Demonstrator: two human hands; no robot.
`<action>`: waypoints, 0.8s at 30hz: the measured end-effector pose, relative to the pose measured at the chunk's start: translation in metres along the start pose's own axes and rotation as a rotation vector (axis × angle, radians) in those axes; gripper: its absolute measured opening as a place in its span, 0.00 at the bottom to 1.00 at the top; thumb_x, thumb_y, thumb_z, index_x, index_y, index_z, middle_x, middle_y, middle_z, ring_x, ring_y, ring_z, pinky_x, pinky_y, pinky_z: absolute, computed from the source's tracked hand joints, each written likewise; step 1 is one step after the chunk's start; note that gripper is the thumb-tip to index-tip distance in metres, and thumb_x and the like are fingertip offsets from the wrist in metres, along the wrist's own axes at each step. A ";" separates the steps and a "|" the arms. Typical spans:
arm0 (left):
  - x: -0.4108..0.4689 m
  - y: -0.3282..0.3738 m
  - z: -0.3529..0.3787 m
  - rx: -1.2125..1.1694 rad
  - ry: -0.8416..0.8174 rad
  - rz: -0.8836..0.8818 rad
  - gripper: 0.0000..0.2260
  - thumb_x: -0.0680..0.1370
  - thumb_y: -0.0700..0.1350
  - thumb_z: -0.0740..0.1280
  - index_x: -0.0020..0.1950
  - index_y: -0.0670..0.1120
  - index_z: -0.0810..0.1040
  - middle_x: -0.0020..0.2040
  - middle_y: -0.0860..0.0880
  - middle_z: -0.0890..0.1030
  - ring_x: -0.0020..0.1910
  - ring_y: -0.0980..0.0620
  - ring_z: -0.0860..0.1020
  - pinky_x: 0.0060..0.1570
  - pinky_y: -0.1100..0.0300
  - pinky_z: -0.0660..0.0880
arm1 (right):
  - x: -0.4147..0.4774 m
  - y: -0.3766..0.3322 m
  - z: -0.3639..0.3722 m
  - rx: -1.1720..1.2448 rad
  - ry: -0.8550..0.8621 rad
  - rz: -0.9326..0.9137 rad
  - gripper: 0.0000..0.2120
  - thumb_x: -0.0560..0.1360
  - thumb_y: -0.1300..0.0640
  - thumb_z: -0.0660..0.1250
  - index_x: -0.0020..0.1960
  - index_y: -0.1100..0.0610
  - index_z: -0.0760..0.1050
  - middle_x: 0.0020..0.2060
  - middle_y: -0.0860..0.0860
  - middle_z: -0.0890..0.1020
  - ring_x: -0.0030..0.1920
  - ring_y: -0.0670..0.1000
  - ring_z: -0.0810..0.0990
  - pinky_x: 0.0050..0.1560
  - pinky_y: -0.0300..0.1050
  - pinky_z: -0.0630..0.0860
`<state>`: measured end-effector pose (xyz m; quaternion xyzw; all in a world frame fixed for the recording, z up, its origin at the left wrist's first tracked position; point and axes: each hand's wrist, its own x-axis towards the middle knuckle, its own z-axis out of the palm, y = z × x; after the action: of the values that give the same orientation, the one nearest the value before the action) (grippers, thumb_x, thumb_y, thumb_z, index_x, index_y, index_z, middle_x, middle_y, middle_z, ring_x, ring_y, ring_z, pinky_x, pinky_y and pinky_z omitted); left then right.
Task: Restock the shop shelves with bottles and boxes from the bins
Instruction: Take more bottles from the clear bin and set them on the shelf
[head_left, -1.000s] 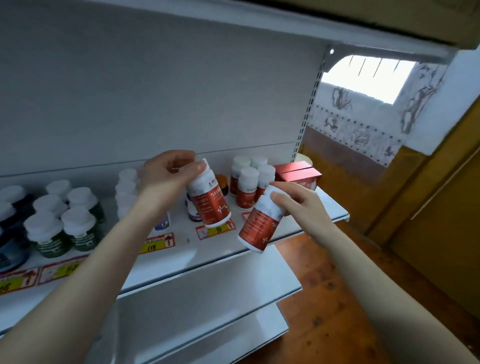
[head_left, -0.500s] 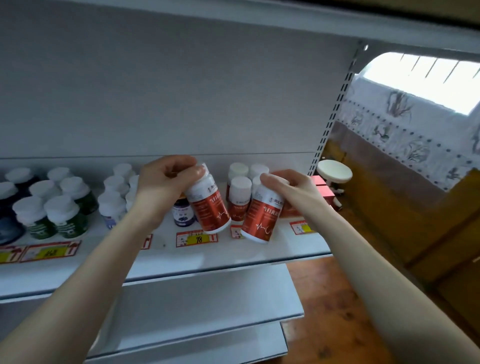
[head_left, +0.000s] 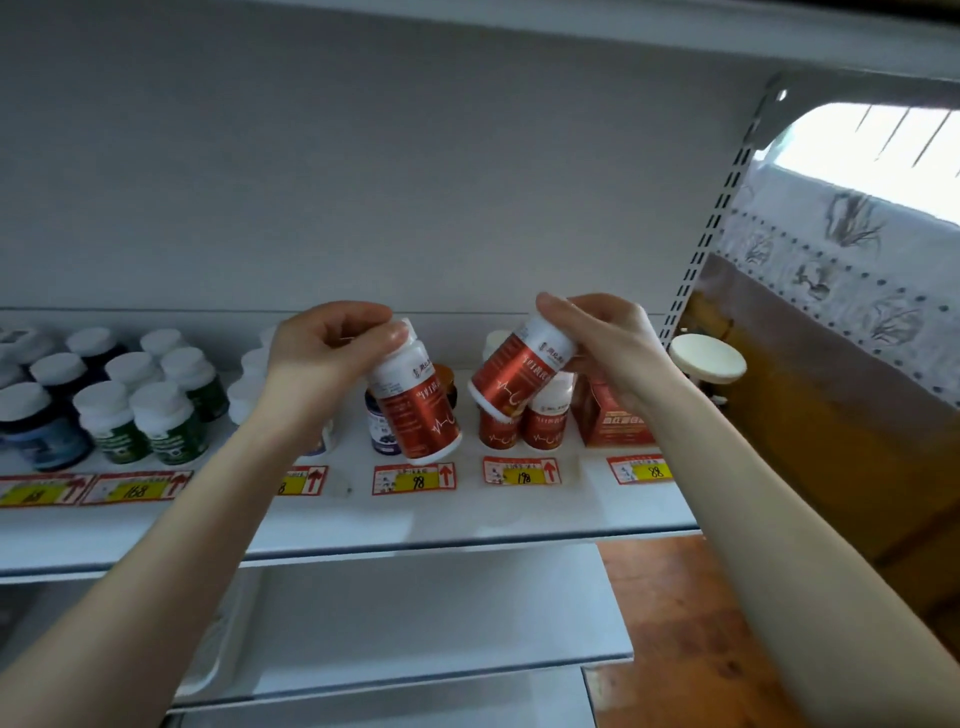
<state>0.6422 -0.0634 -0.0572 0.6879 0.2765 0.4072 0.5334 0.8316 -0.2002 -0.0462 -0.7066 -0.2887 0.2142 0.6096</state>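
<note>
Head view: left red bottle (head_left: 415, 410) is tilted with its white cap up, gripped round the cap end by the left hand (head_left: 322, 358), base close to the shelf (head_left: 467, 519), contact unclear. Right red bottle (head_left: 519, 371) is also tilted, the right hand (head_left: 608, 348) curled round its cap, held higher over the shelf above the standing red bottles (head_left: 543, 423). Red box (head_left: 613, 421) toward the shelf's right end, green bottles (head_left: 150, 426) toward its left.
</note>
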 end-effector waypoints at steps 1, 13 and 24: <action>0.000 0.001 0.000 0.001 0.001 0.002 0.05 0.72 0.41 0.71 0.44 0.52 0.80 0.44 0.52 0.82 0.43 0.56 0.80 0.47 0.60 0.75 | 0.005 -0.003 0.000 -0.014 0.028 -0.012 0.19 0.69 0.47 0.72 0.53 0.59 0.76 0.46 0.55 0.82 0.45 0.51 0.82 0.45 0.48 0.81; 0.002 0.014 0.023 0.005 0.151 -0.015 0.06 0.72 0.41 0.71 0.44 0.52 0.80 0.46 0.52 0.81 0.46 0.55 0.79 0.48 0.60 0.75 | 0.105 -0.025 0.008 -0.044 0.114 -0.177 0.22 0.67 0.47 0.72 0.57 0.55 0.74 0.54 0.51 0.78 0.53 0.53 0.80 0.55 0.55 0.78; 0.000 0.008 0.034 0.067 0.261 -0.064 0.07 0.71 0.41 0.71 0.45 0.52 0.79 0.46 0.52 0.81 0.46 0.55 0.79 0.45 0.66 0.76 | 0.155 -0.003 0.040 -0.494 -0.038 -0.238 0.24 0.70 0.50 0.70 0.63 0.57 0.71 0.61 0.53 0.75 0.60 0.53 0.74 0.51 0.40 0.68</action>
<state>0.6707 -0.0831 -0.0528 0.6373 0.3788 0.4667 0.4822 0.9194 -0.0667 -0.0419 -0.7908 -0.4244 0.0774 0.4341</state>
